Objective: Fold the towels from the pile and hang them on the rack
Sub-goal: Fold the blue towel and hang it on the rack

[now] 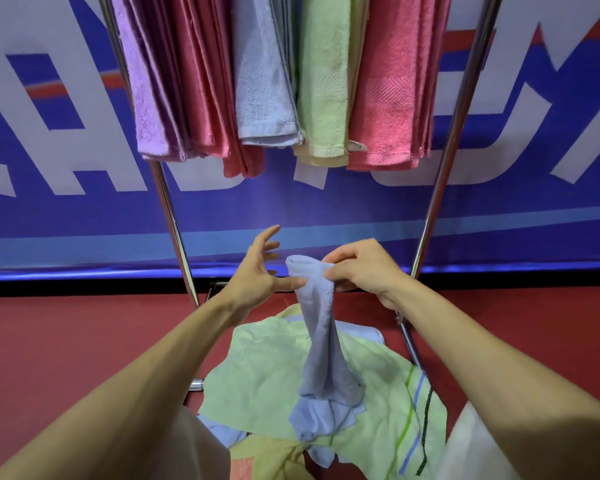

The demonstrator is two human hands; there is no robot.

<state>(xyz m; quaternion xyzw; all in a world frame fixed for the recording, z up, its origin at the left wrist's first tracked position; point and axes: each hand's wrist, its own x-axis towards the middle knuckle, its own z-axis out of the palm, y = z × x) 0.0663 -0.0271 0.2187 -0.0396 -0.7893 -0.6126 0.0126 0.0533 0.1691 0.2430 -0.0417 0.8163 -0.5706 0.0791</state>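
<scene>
**Blue towel held up over the pile, under the loaded rack**

I saw the right grip (359, 268) clenched on the gathered top of a pale blue towel (321, 344). Its fingers were curled, pinching the terry just beside a rolled hem. From there the cloth hung in a narrow, twisted column that flared at the bottom, where it met the pile (257, 379). The left grip (257, 268) was released, with fingers splayed and straight and the thumb tip touching the towel's left side.

The pile sat low between the legs of the rack (445, 161), over the red floor (49, 341). On top was a wide, thin lime-green cloth, crumpled, with green, blue and dark stripes near its right edge. Blue and yellow pieces poked out beneath it.

Above, the chrome tube rack carried folded towels in a tight row:
- a lilac towel (142, 84) in terry
- a rose towel (201, 84), glossy
- a light blue hung towel (260, 84)
- a lime towel (323, 84) with a herringbone band
- a coral towel (388, 84) in the same weave
</scene>
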